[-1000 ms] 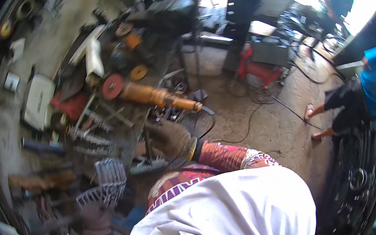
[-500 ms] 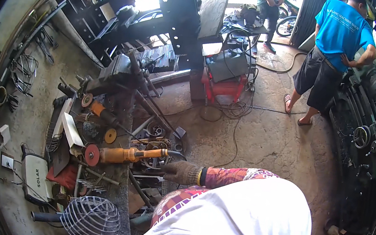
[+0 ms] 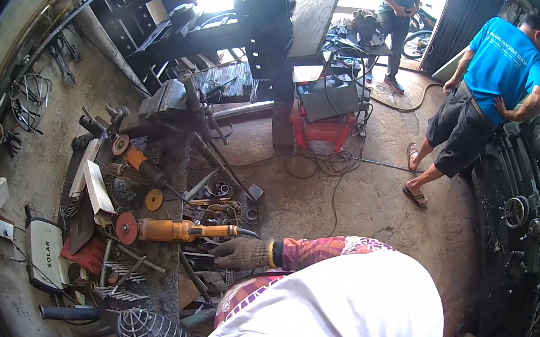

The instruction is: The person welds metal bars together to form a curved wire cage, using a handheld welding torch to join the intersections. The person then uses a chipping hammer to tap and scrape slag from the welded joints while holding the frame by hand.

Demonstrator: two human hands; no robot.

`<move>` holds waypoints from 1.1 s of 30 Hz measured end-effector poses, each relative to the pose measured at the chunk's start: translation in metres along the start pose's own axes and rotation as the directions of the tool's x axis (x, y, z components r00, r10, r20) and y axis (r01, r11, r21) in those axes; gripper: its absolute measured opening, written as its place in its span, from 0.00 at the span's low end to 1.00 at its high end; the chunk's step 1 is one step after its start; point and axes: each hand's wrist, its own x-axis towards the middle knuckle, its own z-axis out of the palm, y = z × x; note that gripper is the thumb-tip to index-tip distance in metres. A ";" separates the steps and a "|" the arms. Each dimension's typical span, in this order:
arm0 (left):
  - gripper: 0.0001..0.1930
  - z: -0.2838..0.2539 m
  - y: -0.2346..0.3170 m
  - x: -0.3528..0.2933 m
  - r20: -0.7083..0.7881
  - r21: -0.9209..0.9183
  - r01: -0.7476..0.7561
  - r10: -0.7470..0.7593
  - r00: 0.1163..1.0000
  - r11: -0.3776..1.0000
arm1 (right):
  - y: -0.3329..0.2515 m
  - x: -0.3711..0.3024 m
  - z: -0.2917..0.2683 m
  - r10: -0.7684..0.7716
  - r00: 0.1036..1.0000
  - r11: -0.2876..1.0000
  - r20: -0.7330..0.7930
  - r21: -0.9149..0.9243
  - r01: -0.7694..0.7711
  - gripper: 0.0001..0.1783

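My right hand (image 3: 243,253), in a grey-brown knit glove with a yellow cuff edge, reaches leftward at the bench edge. Its fingers look stretched out, and I see nothing in them. Just beyond lies an orange angle grinder (image 3: 171,230) with a red disc, its cord leading off behind the glove. A second orange grinder (image 3: 142,163) rests farther back, near a loose tan disc (image 3: 154,199). At the near left are a round wire cage (image 3: 152,334) and a dark cylindrical handle (image 3: 70,312). My left hand is out of view.
The cluttered workbench (image 3: 165,277) holds metal rods, a red glove (image 3: 85,254) and a pale rectangular bar (image 3: 99,191). Ahead stands a red machine (image 3: 322,131) with cables on the floor. A person in blue (image 3: 501,69) stands beside dark machinery (image 3: 521,206); another person (image 3: 396,22) is behind.
The wire cage has shifted right and toward me, away from the dark handle. My gloved hand has moved slightly left. The person in blue has turned and shifted a foot.
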 end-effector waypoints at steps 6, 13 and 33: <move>0.20 0.013 0.003 0.000 0.008 -0.057 0.037 -0.037 0.999 0.998 | -0.011 0.002 0.003 -0.012 1.000 1.000 0.023 -0.003 0.012 0.29; 0.20 0.010 -0.005 -0.001 0.030 -0.171 0.068 -0.064 0.997 0.983 | -0.018 -0.030 0.011 0.091 0.994 0.977 -0.061 0.198 -0.078 0.25; 0.22 -0.092 -0.088 -0.023 0.192 -0.833 0.294 -0.253 0.948 0.468 | -0.041 -0.059 0.126 0.227 0.937 0.971 -0.264 0.135 -0.197 0.27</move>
